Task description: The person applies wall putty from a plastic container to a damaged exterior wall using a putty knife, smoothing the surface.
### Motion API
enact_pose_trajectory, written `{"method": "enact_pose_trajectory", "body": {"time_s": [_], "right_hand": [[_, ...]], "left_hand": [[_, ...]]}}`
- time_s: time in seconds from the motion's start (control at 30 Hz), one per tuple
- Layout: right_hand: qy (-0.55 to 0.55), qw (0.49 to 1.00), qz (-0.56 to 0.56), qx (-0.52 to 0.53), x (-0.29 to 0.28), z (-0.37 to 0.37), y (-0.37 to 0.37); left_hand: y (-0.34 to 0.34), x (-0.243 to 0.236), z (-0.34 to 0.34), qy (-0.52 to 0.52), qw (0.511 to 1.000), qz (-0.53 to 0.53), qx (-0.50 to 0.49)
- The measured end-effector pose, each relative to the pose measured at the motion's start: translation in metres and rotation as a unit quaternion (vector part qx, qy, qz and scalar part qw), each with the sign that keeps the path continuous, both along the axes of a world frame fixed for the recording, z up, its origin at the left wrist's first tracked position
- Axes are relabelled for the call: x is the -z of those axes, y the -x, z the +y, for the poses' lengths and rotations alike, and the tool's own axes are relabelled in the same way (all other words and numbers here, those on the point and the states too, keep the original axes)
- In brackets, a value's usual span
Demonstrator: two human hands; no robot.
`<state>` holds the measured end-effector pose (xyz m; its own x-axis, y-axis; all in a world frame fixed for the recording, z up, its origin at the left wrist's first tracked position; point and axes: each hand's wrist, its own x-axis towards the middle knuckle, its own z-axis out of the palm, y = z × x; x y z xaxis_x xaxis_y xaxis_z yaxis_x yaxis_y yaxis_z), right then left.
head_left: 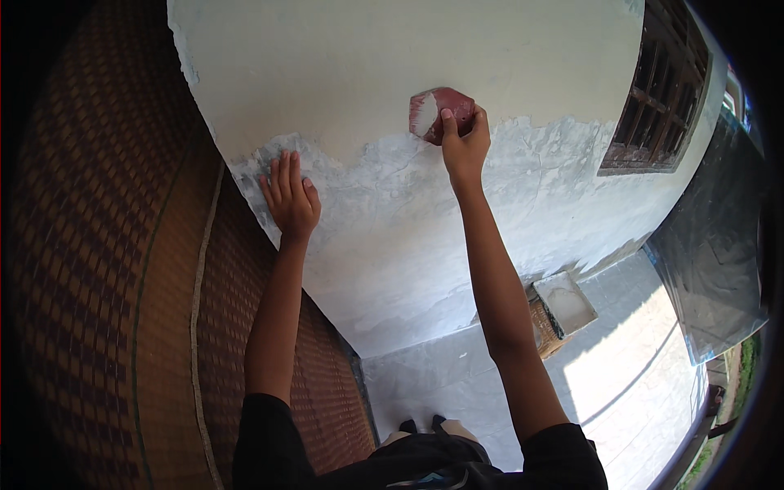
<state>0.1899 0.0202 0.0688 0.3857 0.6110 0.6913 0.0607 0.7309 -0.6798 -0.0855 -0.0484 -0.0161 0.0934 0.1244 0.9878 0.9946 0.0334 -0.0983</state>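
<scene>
My right hand [465,151] grips a flat, many-sided dark red piece [459,108] by its lower right edge, thumb across its face. White paste or dust covers the left part of this piece; whether it is a scraper or a pad, I cannot tell. It is held up against the wall [392,49], where the cream upper surface meets a patchy grey-white band. Lower and to the left, my left hand [292,196] lies flat on the patchy band near the wall's left edge, fingers stretched out and holding nothing.
A woven brown mat screen [171,245] runs along the left. At right is a barred window [661,90]. A shallow whitish tray [565,304] rests on a woven basket [542,328] by the wall's foot. Pale sheeting [441,380] covers the floor; a dark sheet [719,237] hangs far right.
</scene>
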Motion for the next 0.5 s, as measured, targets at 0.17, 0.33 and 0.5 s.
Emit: {"method": "enact_pose_trajectory", "body": {"time_s": [0.17,0.33,0.5], "right_hand": [[-0.025,0.993,0.113,-0.011,0.015,0.003,-0.034],[-0.071,0.99,-0.023,-0.116,0.016,-0.044,0.053],[-0.086,0.99,-0.069,-0.092,0.027,-0.044,0.081]], "left_hand": [[-0.007,0.001,0.005,-0.003,1.0,0.0,0.004],[0.001,0.001,0.002,-0.008,1.0,0.006,-0.008],[-0.001,0.002,0.004,-0.006,1.0,0.008,-0.002]]}}
